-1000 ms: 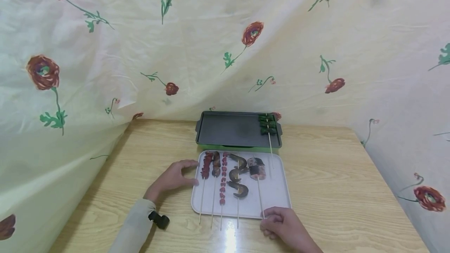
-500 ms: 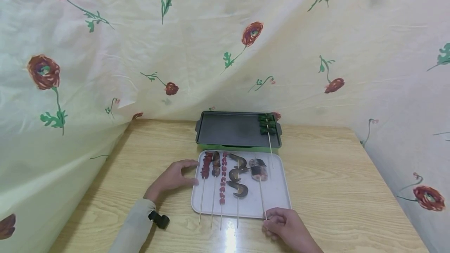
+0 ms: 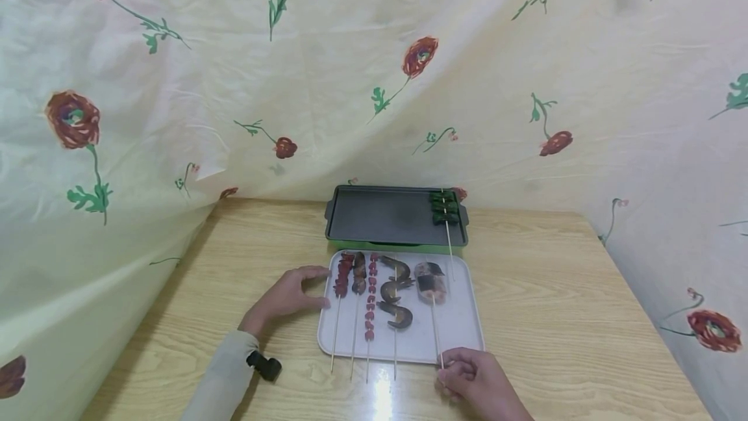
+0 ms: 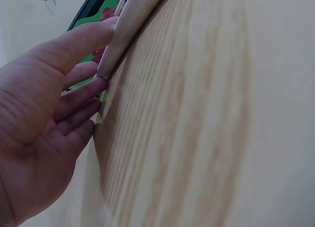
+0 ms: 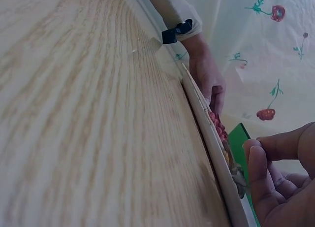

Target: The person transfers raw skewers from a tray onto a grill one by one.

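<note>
The right hand (image 3: 479, 375) is pinching the fish skewer (image 3: 430, 281) near the bare lower end of its stick, with thumb and fingers bent together. Probably it is choosing this end because the fingers are then staying away from the raw-looking pieces. The fish is lying over the right part of the white tray (image 3: 461, 317); whether it is resting there or hanging slightly above, I cannot tell.

The left hand (image 3: 289, 292) is touching the left edge of the tray, with thumb and fingers spread wide apart, and it is not gripping any skewer. I think it is steadying the tray, so that the tray is not sliding while the other hand is working.

To the left of the fish, the shrimp skewer (image 3: 400, 317), the small red skewer (image 3: 371, 307), the brown skewer (image 3: 359, 271) and the red meat skewer (image 3: 343, 278) are lying side by side. Their sticks are pointing toward the person and passing over the near rim, which is likely making them easy to take. Behind, on the worktop (image 3: 555, 291), the black pan (image 3: 380, 213) is carrying the green skewer (image 3: 445, 208) at its right end.
</note>
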A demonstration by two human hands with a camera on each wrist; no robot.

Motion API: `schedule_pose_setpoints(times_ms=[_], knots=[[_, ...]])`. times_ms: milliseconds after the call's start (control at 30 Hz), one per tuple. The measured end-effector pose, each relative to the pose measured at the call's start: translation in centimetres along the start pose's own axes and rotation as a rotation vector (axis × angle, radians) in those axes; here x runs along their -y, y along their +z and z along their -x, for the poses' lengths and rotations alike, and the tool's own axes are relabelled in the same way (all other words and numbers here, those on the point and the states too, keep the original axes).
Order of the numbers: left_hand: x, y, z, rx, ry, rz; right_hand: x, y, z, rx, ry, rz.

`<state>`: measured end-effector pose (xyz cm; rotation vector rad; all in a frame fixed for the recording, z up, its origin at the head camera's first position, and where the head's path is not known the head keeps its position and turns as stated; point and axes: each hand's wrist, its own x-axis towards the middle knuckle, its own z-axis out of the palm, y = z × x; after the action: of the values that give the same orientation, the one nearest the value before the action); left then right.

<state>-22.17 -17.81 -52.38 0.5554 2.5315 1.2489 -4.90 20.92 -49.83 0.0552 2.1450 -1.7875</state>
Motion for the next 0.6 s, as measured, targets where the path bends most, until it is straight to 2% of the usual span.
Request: schedule_pose_setpoints(times_ms=[200, 600], knots=[[-0.1, 0.0, 0.0, -0.002, 0.004, -0.005, 0.5, 0.1, 0.2, 0.001, -0.032, 0.022], [-0.1, 0.0, 0.0, 0.002, 0.0, -0.012, 2.2, -0.1, 0.6, 0.051, -0.116, 0.092]])
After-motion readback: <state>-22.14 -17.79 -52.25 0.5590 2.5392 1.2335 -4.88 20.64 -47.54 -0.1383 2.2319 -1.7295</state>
